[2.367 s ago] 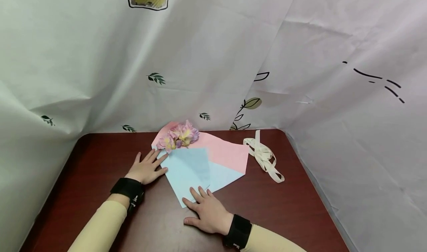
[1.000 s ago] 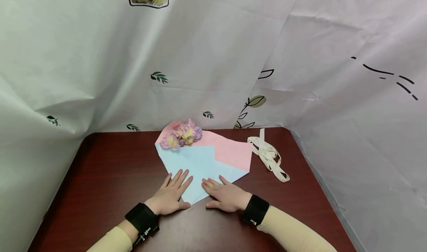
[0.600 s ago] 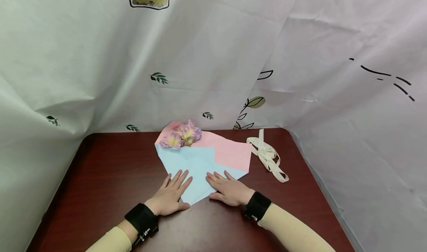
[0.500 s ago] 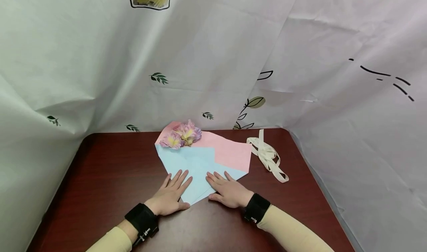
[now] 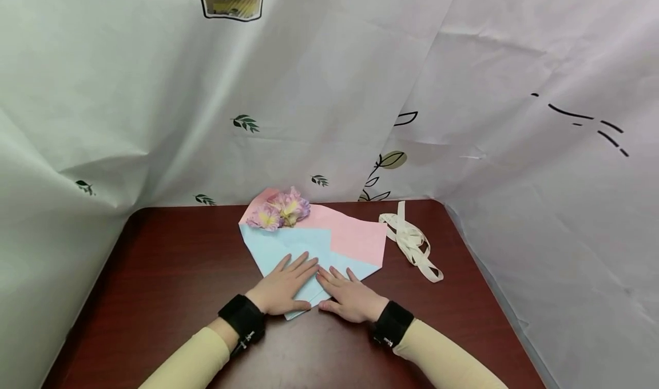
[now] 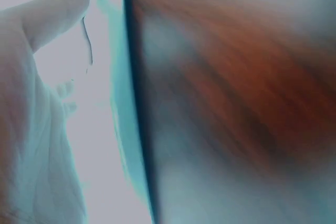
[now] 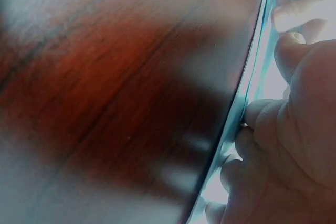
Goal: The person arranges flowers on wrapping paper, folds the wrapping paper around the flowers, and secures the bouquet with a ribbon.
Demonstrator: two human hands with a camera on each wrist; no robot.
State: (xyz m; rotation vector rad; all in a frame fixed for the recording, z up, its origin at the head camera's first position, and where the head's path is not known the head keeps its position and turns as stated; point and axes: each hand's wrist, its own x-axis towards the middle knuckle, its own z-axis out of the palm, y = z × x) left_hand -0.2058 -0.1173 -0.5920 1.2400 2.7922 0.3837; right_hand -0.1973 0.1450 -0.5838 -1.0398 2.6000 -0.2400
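Observation:
A sheet of wrapping paper (image 5: 293,241), light blue on its folded flaps and pink (image 5: 357,240) on its inner side, lies on the table around a bunch of pink and yellow flowers (image 5: 280,209). The flower heads show at its upper left; any stems are hidden under the folds. My left hand (image 5: 283,286) rests with spread, straight fingers across the lower blue flap. Beside it, my right hand (image 5: 352,297) lies flat at the lower right edge, its fingertips close to the left fingertips. In the right wrist view the folded paper edge (image 7: 257,56) runs along under my fingers.
A loose coil of cream ribbon (image 5: 409,243) lies right of the paper near the back of the dark red-brown table (image 5: 180,263). A white printed cloth (image 5: 309,91) hangs behind and along the sides.
My left hand has come down from the upper left paper edge to the lower flap, then slid right toward my right hand. My right hand has moved up and right along the lower edge.

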